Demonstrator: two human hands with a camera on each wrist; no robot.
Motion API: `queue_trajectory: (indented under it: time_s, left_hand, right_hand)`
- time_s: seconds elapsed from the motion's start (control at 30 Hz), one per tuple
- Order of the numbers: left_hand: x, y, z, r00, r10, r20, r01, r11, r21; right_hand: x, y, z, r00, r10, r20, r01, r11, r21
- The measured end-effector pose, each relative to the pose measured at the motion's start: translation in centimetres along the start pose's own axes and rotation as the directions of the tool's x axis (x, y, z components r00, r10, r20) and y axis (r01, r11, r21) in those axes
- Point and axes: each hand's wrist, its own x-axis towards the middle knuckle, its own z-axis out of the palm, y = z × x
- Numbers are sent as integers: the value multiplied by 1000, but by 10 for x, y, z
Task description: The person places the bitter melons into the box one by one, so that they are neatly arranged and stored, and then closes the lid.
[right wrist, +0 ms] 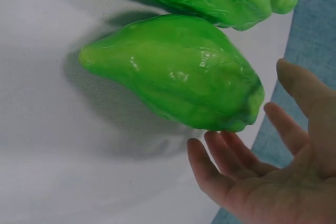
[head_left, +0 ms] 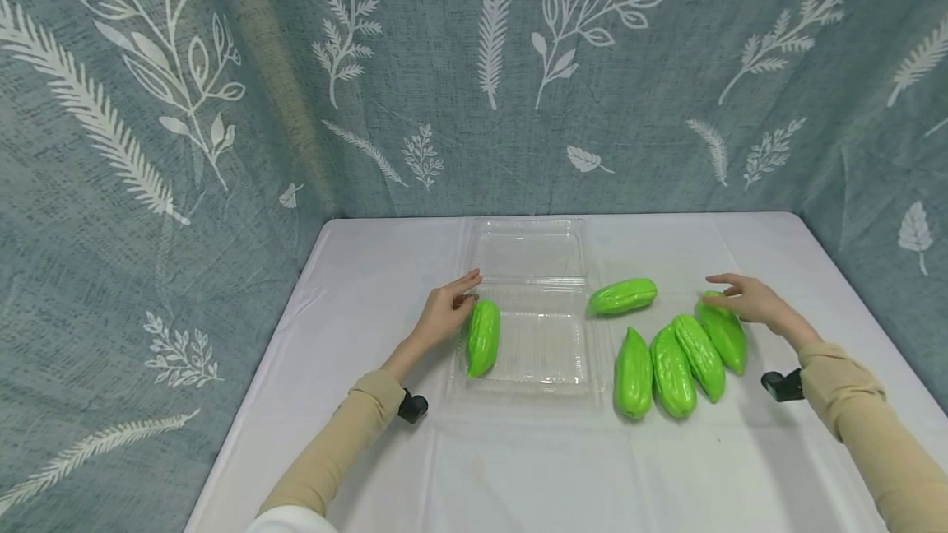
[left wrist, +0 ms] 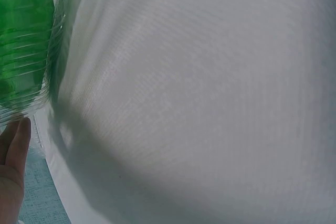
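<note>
A clear plastic clamshell box (head_left: 536, 344) lies opened, its lid (head_left: 529, 249) folded back toward the curtain. One glossy green bitter melon (head_left: 484, 338) sits in its left side. Beside that melon, my left hand (head_left: 443, 311) is at the box's left edge with fingers extended. Fingertips (left wrist: 23, 129) appear against the box wall in the left wrist view; any pinch is hidden. My right hand (head_left: 751, 303) is spread at the blunt end of the rightmost bitter melon (right wrist: 178, 72), thumb apart from the fingers. Whether its fingertips touch the melon is unclear.
Between box and right hand, more bitter melons lie in a row, among them the leftmost one (head_left: 634, 375). Another bitter melon (head_left: 624, 296) lies crosswise by the box's right edge. A white cloth covers the table (head_left: 518, 467); a blue-green leaf-patterned curtain (head_left: 444, 105) stands behind.
</note>
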Motion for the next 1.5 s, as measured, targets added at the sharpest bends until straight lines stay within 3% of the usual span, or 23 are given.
queue_trajectory:
  time_s: [0.4, 1.5]
  left_hand:
    - [0, -1, 0, 1000, -6, 7, 6, 1000, 1]
    - [-1, -1, 1, 1000, 3, -5, -3, 1000, -6]
  right_hand:
    - [4, 10, 6, 1000, -8, -3, 8, 999, -49]
    - [-4, 10, 10, 999, -22, -23, 23, 1000, 10]
